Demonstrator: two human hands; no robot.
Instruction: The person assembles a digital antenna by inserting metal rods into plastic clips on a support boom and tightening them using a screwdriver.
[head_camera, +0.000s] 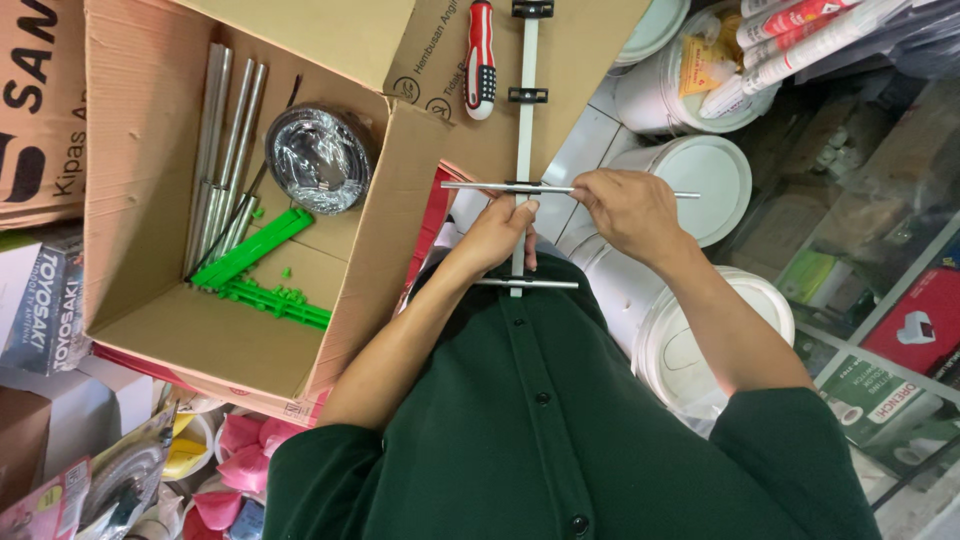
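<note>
Several white plastic buckets (700, 170) with lids crowded the floor on the right, and an open cardboard box (150, 300) at the left held metal tubes (225, 150), green plastic brackets (260, 270) and a wrapped round part (320, 157). A red-and-white screwdriver (481, 60) lay on the box flap. A long white antenna boom (524, 130) ran away from the green-shirted chest. Its thin metal cross rod (480, 186) sat between both hands: the left hand (495, 235) pinched rod and boom at their crossing, and the right hand (630, 205) closed its fingertips around the rod. Both forearms angled inward, wrists bent.
</note>
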